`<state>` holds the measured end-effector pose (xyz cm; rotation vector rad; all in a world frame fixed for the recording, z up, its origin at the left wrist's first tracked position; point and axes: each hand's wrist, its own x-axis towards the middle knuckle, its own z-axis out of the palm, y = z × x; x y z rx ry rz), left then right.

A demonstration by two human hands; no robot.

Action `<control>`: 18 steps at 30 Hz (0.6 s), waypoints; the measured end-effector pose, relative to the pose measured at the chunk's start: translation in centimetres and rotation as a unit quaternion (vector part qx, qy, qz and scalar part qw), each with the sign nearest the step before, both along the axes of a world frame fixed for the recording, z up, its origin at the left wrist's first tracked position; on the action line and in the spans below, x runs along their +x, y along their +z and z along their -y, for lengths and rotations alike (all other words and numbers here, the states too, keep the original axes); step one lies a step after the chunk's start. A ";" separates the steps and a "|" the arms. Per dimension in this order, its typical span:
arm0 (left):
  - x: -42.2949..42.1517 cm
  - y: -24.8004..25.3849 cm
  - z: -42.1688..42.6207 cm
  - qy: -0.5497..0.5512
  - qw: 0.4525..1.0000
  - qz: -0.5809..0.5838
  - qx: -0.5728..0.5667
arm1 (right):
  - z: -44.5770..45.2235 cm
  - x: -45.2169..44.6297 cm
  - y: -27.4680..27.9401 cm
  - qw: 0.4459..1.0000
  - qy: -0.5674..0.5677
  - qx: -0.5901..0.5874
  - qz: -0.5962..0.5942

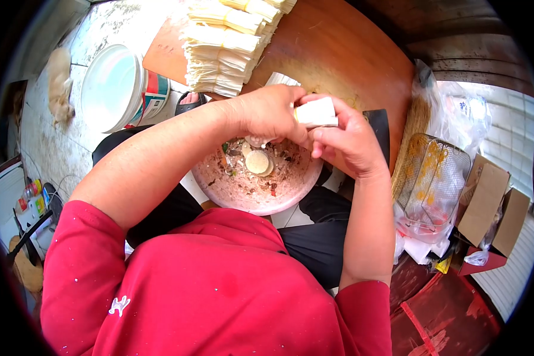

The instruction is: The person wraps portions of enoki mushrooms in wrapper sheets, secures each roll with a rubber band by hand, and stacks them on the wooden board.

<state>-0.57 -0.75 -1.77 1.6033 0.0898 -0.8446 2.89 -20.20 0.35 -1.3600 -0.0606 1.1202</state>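
Observation:
A small bundle of white flat strips point(316, 111) is held between both hands, above the far rim of a pinkish basin. My left hand point(274, 114) is closed round the bundle's left part. On its right side my right hand point(351, 137) grips it with bent fingers, thumb and forefinger close together below it. The basin point(243, 197) holds scraps and round pale pieces point(258, 162). Behind the hands, more white strips point(282, 79) lie on the wooden table point(338, 47).
Stacked banded bundles point(222, 53) stand on the table. A white bucket point(114, 89) is at the left, with a light-furred animal point(59, 86) beyond it. At the right are a wire basket point(436, 184), a cardboard box point(486, 204) and plastic bags point(460, 113).

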 end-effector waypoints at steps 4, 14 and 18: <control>0.4 0.3 -0.6 0.110 0.972 -0.077 -0.194 | 0.9 1.0 0.1 0.993 -0.075 -0.013 0.088; 0.8 1.4 -1.0 0.119 0.951 -0.104 -0.265 | 0.2 -0.2 -1.3 0.995 0.059 -0.069 0.041; 1.5 1.9 -1.4 0.139 0.966 -0.029 -0.216 | 0.0 -0.5 -0.8 0.983 0.122 -0.122 0.063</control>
